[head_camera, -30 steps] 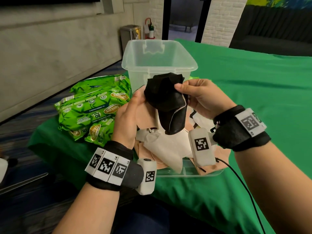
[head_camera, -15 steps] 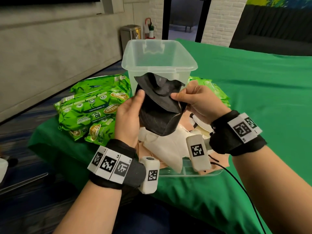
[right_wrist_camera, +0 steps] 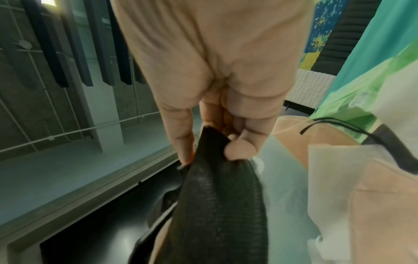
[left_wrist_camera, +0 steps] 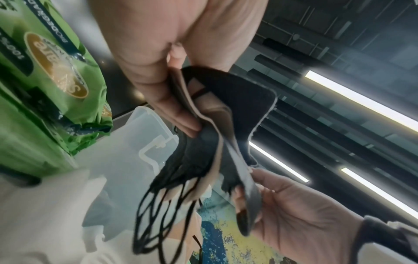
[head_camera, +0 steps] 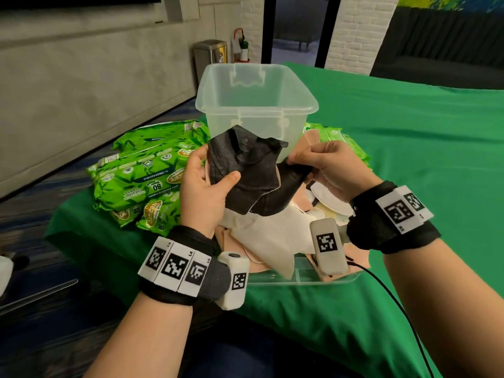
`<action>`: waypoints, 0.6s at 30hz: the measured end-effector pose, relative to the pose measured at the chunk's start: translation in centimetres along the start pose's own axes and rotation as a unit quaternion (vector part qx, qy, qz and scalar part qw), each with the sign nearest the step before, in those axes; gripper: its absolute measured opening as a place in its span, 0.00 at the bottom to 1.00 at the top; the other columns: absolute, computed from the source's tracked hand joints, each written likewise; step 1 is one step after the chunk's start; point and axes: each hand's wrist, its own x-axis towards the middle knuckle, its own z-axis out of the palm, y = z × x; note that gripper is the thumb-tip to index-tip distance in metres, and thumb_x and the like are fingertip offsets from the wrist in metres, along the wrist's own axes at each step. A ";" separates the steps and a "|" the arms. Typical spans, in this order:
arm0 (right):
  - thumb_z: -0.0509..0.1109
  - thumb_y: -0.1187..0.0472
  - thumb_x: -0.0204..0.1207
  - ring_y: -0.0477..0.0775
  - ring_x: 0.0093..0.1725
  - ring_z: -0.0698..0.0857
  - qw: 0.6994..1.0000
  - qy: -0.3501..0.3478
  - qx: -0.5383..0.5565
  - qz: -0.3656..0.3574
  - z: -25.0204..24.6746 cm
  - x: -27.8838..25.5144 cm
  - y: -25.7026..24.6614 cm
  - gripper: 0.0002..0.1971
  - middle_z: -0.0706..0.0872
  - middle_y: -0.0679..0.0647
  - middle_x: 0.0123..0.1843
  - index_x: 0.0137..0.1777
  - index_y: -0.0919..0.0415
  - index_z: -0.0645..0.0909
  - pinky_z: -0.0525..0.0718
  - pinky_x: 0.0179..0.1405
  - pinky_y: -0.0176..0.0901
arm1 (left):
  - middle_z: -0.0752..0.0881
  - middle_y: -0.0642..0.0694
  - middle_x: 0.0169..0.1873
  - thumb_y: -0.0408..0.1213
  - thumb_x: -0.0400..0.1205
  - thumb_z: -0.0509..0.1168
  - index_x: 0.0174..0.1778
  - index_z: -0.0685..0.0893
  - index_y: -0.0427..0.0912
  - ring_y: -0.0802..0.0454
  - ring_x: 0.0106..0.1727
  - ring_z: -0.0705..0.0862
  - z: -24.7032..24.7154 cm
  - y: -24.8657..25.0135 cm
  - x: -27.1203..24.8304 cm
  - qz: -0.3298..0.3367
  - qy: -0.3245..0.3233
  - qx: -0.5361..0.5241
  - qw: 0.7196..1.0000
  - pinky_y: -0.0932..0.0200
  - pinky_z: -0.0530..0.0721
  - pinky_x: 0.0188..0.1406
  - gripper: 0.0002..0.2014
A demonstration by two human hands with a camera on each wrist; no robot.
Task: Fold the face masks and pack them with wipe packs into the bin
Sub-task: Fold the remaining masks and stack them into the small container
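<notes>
Both hands hold a black face mask (head_camera: 253,173) in the air in front of the clear plastic bin (head_camera: 256,105). My left hand (head_camera: 203,184) grips its left side, thumb on top, and the mask (left_wrist_camera: 228,125) shows a beige inner layer and dangling black ear loops. My right hand (head_camera: 321,165) pinches the right end of the mask (right_wrist_camera: 217,187) between thumb and fingers. Under the hands lies a heap of white and beige masks (head_camera: 270,236) in a shallow clear tray (head_camera: 308,276). Green wipe packs (head_camera: 144,175) are stacked left of the bin.
More green wipe packs (head_camera: 341,140) lie right of the bin, partly hidden by my right hand. Everything rests on a table with a green cloth (head_camera: 422,159); its left edge drops to the floor. A black cable (head_camera: 390,293) trails from my right wrist.
The black mask has been spread wider between the hands. My left hand took its left side with the thumb on top, and my right hand moved right, pulling the other end out.
</notes>
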 end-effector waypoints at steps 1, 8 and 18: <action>0.73 0.69 0.70 0.52 0.27 0.74 1.000 0.021 -0.012 -0.002 -0.3 0.1 -0.1 0.07 0.84 0.59 0.30 0.38 0.76 0.83 0.73 0.26 0.37 | 0.84 0.36 0.58 0.15 0.72 0.68 0.59 0.73 0.46 0.47 0.59 0.85 -0.2 0.0 0.0 0.006 0.003 0.003 1.000 0.55 0.83 0.61 0.27; 0.78 0.44 0.63 0.50 0.43 0.85 0.962 0.084 -0.237 -0.107 0.9 -0.5 -2.5 0.23 0.88 0.55 0.42 0.47 0.64 0.86 0.82 0.45 0.45 | 0.87 0.43 0.54 0.13 0.69 0.70 0.61 0.72 0.58 0.52 0.53 0.88 -0.1 0.4 -0.4 0.044 -0.062 0.033 0.997 0.51 0.86 0.54 0.37; 0.69 0.66 0.68 0.61 0.55 0.83 0.902 0.099 -0.413 -0.079 1.0 0.8 -1.5 0.13 0.88 0.60 0.51 0.53 0.63 0.87 0.74 0.45 0.37 | 0.82 0.62 0.52 0.18 0.73 0.68 0.47 0.86 0.49 0.83 0.49 0.79 -0.8 -0.1 -0.3 0.025 -0.124 0.122 0.984 0.82 0.72 0.52 0.19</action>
